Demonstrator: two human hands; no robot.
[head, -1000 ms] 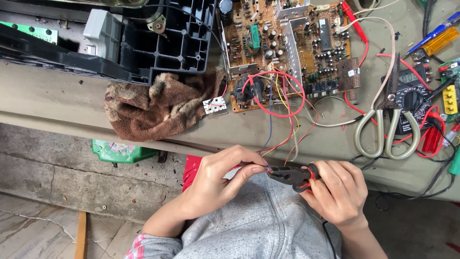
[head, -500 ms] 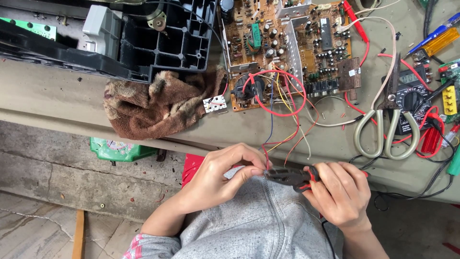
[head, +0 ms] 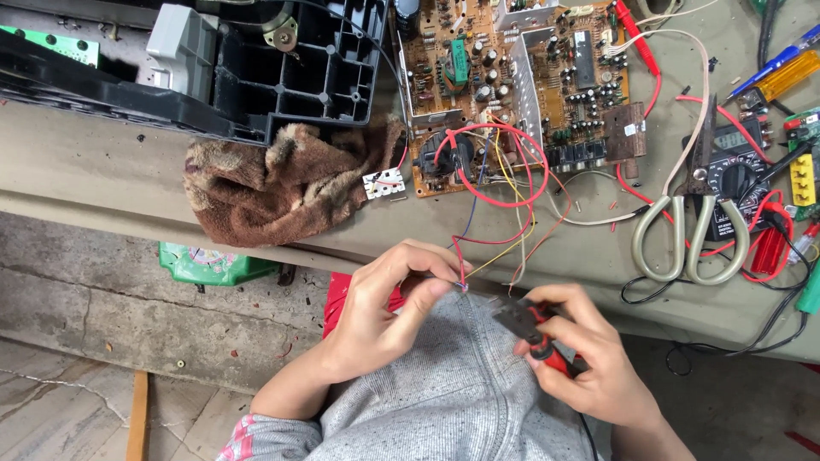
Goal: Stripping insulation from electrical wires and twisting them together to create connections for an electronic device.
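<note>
My left hand point(head: 389, 312) pinches the ends of several thin coloured wires point(head: 500, 230) that run down from a brown circuit board point(head: 512, 81) on the bench. My right hand point(head: 589, 358) grips red-handled pliers point(head: 534, 329), whose dark jaws point left toward the pinched wire ends, just short of my left fingertips. Both hands hover over my lap in a grey top, below the bench's front edge. A loop of red wire lies on the board's near side.
A brown furry cloth point(head: 273, 183) hangs over the bench edge beside a black plastic chassis point(head: 256, 68). Large scissors point(head: 692, 222), a multimeter point(head: 735, 171) with red and black leads, and screwdrivers point(head: 777, 72) sit at right. A green object point(head: 213, 265) lies below the bench.
The pliers' jaws have drawn slightly right, away from the wire ends. My left hand keeps its pinch on the wires and has barely shifted.
</note>
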